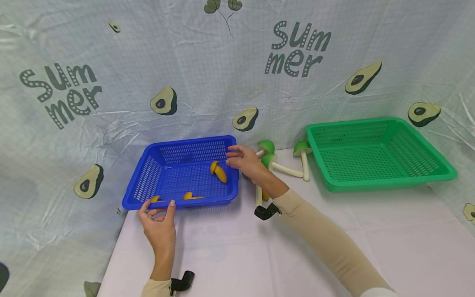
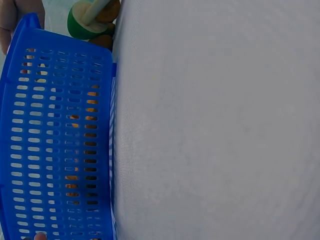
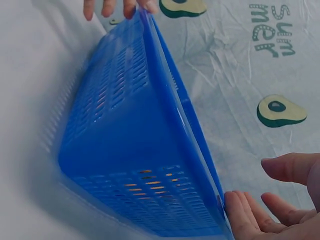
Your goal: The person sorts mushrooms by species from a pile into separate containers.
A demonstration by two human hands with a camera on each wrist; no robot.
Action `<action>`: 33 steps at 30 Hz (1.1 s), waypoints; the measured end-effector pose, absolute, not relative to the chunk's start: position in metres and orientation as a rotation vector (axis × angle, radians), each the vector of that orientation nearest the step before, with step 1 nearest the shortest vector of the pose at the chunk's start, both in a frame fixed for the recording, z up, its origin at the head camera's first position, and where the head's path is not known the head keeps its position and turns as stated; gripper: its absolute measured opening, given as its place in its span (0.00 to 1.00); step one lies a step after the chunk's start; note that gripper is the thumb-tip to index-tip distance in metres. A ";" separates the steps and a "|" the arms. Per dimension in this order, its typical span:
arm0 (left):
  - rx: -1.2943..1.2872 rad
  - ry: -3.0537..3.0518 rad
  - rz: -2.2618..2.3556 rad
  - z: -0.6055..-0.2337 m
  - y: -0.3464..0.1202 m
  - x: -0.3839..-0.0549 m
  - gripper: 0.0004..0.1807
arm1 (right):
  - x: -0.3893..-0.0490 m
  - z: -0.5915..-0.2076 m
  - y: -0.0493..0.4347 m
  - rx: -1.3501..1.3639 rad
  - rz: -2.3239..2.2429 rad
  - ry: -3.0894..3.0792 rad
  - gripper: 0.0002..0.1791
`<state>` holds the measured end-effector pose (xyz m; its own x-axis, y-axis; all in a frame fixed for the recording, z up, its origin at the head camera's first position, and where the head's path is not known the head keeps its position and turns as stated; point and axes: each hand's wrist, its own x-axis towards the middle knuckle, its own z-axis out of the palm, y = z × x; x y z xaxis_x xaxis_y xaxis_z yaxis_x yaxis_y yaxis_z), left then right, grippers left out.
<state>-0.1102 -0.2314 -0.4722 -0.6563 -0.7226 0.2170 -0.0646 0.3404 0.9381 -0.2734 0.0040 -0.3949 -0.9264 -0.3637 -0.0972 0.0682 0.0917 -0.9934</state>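
A blue plastic basket stands on the table with several yellow-brown toy mushrooms inside. My left hand holds its near rim toward the left corner, thumb on top of the rim and fingers at the outer side. Over at the right rim is my right hand, fingers extended and thumb spread apart. In the right wrist view, the fingertips of that hand meet the rim of the basket. Perforated walls show on the basket in the left wrist view, with orange-brown shapes behind them.
Green-capped toy mushrooms with white stems lie right of the blue basket, partly hidden by the right arm. A yellow-brown piece lies beside them. A green basket stands farther right. A printed cloth hangs behind the table.
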 end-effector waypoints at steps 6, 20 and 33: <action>0.683 -1.979 -1.355 -0.472 -0.230 -0.111 0.41 | -0.276 -0.400 0.021 -0.268 -1.935 2.005 0.25; 0.681 -1.975 -1.365 -0.470 -0.230 -0.110 0.41 | -0.276 -0.410 0.073 -0.289 -1.871 2.034 0.21; 0.695 -1.979 -1.363 -0.472 -0.230 -0.109 0.41 | -0.268 -0.441 0.112 -0.182 -1.798 2.220 0.24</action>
<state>-0.1086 -0.2301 -0.4716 -0.6625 -0.7219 0.1998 -0.0707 0.3257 0.9428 -0.2683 0.1119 -0.4407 -0.9535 -0.2695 -0.1352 0.0761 0.2186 -0.9729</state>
